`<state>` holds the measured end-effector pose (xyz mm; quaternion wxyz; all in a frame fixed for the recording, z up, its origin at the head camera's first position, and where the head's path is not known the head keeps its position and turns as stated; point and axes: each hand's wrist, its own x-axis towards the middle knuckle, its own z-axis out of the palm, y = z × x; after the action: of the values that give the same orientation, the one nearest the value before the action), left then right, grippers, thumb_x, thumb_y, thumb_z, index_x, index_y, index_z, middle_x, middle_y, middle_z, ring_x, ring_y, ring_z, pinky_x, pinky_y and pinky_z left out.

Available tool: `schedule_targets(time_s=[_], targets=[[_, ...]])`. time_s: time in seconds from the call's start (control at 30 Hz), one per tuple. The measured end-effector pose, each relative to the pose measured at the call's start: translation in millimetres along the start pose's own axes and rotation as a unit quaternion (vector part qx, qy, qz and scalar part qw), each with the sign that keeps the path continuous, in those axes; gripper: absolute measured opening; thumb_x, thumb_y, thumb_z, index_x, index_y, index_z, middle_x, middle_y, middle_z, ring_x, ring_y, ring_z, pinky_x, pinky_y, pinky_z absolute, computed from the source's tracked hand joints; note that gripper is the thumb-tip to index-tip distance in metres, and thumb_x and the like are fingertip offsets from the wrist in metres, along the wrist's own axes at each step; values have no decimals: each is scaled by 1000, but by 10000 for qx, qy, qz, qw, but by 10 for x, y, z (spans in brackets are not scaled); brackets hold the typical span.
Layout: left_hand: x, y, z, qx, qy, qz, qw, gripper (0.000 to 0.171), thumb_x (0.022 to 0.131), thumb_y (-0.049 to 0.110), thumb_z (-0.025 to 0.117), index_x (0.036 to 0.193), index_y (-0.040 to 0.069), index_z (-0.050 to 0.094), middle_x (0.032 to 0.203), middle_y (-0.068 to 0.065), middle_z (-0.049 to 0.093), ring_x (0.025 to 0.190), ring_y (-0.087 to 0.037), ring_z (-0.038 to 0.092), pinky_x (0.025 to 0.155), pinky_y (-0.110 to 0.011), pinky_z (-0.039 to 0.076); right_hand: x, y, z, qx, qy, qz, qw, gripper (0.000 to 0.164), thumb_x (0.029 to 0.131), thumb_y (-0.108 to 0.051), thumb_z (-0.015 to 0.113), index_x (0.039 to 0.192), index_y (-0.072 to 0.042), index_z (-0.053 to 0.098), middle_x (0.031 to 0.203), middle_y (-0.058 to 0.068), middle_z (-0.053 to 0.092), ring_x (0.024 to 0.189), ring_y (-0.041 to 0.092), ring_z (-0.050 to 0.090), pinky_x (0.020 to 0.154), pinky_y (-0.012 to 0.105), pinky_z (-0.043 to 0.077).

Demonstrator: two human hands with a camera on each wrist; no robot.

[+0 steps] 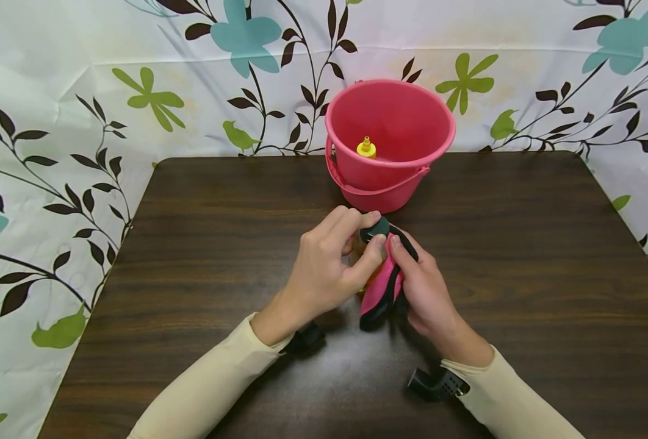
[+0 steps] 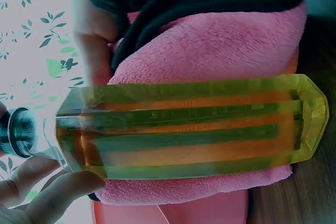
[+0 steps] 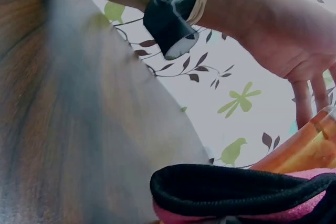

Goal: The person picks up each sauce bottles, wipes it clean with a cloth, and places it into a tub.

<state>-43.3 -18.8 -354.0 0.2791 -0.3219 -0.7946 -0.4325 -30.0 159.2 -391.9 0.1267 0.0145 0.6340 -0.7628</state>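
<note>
In the left wrist view a clear, yellow-tinted bottle (image 2: 199, 129) with lengthwise ribs lies across a pink fluffy cloth (image 2: 220, 40) edged in black. My left hand (image 1: 329, 256) grips this bottle at its top, around the dark green cap (image 1: 376, 227) and neck. The right hand (image 1: 425, 286) holds the folded cloth against the bottle's side, thumb on top of the fabric. From the head view most of the bottle is hidden behind the left fingers and the cloth. The right wrist view shows only an orange-looking part of it above the cloth's black edge.
Just beyond the hands stands a pink bucket (image 1: 379, 198), its handle hanging at the front. A yellow nozzle top (image 1: 366, 148) shows inside it. The dark wooden table (image 1: 219, 244) meets a floral curtain (image 1: 192, 122) at the back. Both wrists wear black cameras.
</note>
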Motion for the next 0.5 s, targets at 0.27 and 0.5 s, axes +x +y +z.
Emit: schedule_targets(time_s=[0.27, 0.5], targets=[[-5, -4, 3, 58, 41, 87, 9999, 25, 93, 15, 70, 115, 2, 71, 89, -7, 62, 68, -15, 54, 61, -23, 49, -81, -187, 22, -160, 46, -160, 9997, 46, 111, -47, 48, 154, -30, 53, 124, 1, 69, 98, 14, 74, 84, 30, 64], [-9, -7, -2, 63, 19, 88, 9999, 24, 93, 15, 70, 114, 3, 71, 91, -7, 62, 69, -15, 55, 61, -23, 49, -174, -428, 64, -335, 131, -552, 9978, 48, 111, -48, 46, 156, -34, 51, 138, 6, 63, 107, 16, 72, 88, 31, 64]])
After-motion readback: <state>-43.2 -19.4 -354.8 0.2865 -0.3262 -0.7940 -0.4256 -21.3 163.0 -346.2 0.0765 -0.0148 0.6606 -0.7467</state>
